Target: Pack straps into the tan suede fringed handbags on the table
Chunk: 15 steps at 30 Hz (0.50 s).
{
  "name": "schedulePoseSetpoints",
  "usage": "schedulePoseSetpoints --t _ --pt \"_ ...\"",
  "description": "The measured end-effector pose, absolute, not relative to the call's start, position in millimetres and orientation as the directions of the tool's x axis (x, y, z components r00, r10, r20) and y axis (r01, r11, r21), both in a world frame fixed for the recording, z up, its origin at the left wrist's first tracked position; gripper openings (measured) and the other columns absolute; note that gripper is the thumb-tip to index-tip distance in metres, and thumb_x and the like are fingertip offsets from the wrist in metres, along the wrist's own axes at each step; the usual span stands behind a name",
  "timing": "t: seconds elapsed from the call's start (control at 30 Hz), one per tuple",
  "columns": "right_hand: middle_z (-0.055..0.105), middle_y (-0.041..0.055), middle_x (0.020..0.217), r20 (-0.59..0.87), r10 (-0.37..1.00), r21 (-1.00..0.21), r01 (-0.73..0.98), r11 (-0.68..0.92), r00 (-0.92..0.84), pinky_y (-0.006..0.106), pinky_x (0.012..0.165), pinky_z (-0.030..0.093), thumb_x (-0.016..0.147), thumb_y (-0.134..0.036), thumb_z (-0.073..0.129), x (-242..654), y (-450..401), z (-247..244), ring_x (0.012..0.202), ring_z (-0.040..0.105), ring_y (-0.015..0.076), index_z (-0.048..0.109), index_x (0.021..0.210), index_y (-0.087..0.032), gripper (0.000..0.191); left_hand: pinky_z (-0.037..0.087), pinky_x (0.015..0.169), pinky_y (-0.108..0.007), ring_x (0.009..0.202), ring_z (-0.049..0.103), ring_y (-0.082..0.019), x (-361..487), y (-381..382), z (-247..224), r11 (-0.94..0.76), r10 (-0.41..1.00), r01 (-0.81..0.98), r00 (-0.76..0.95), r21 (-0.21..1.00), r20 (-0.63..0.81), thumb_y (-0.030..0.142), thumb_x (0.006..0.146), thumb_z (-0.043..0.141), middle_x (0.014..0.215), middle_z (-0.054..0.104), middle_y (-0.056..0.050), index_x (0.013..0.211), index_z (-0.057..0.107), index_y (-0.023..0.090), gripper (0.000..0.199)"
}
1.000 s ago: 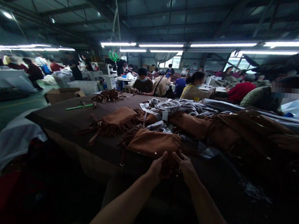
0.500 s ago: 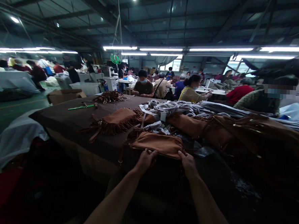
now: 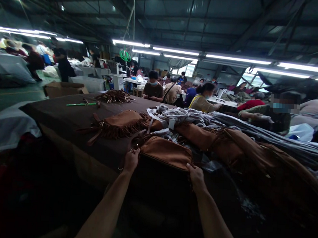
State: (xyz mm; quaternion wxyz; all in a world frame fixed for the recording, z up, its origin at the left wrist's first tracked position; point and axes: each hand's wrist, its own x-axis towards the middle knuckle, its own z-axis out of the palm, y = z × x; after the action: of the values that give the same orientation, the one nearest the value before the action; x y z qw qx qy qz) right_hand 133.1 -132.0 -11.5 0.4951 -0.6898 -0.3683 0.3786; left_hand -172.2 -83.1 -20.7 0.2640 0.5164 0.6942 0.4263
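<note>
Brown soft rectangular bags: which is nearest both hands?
The front brown soft rectangular bag, with the left hand at its left end and the right hand on its right corner. The other brown bags lie behind it or farther right.

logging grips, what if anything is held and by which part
A brown, rectangular, suede-like bag: left hand at its left end, right hand at its near right corner.

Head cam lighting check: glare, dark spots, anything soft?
Head view, overhead: fluorescent tubes blown out white against a dark roof; head view, foreground: brown bag, left hand and right hand dim but legible, area below the bag nearly black; head view, far left: workers look soft, cause unclear.
</note>
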Motion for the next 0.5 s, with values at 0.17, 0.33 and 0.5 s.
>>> schedulePoseSetpoints --t 0.17,0.33,0.5 --pt "0.043 -0.0067 0.040 -0.206 0.892 -0.955 0.117 -0.273 0.403 0.023 0.033 0.027 0.071 -0.043 0.062 141 -137 -12 0.033 0.039 0.0106 0.056 0.071 -0.017 0.026 0.040 0.091 -0.041 0.112 0.053 -0.030 -151 -112 -1 -0.016 0.838 0.791 -0.323 0.612 0.440 0.041 0.086 0.049 0.113 0.060 -0.020 0.111 0.056 0.012 0.039" --pt "0.043 -0.0069 0.041 -0.209 0.906 -0.961 0.092 -0.259 0.368 0.022 0.036 0.029 0.069 -0.044 0.064 144 -135 -17 0.035 0.038 0.0099 0.058 0.074 -0.016 0.029 0.033 0.101 -0.037 0.111 0.051 -0.024 -95 -120 18 -0.650 0.739 0.665 0.439 0.368 0.511 0.034 0.076 0.067 0.107 0.063 -0.008 0.102 0.065 0.022 0.029" --pt "0.060 0.0024 0.059 -0.085 0.948 -0.905 0.375 -0.202 0.307 0.026 0.050 0.040 0.073 -0.051 0.059 155 -141 -8 0.051 0.053 0.0159 0.065 0.084 -0.014 0.039 0.041 0.082 -0.030 0.086 0.059 -0.019 -73 -91 26 -0.646 0.763 0.591 0.523 0.483 0.381 0.027 0.082 0.061 0.087 0.066 -0.004 0.084 0.071 0.020 0.012"
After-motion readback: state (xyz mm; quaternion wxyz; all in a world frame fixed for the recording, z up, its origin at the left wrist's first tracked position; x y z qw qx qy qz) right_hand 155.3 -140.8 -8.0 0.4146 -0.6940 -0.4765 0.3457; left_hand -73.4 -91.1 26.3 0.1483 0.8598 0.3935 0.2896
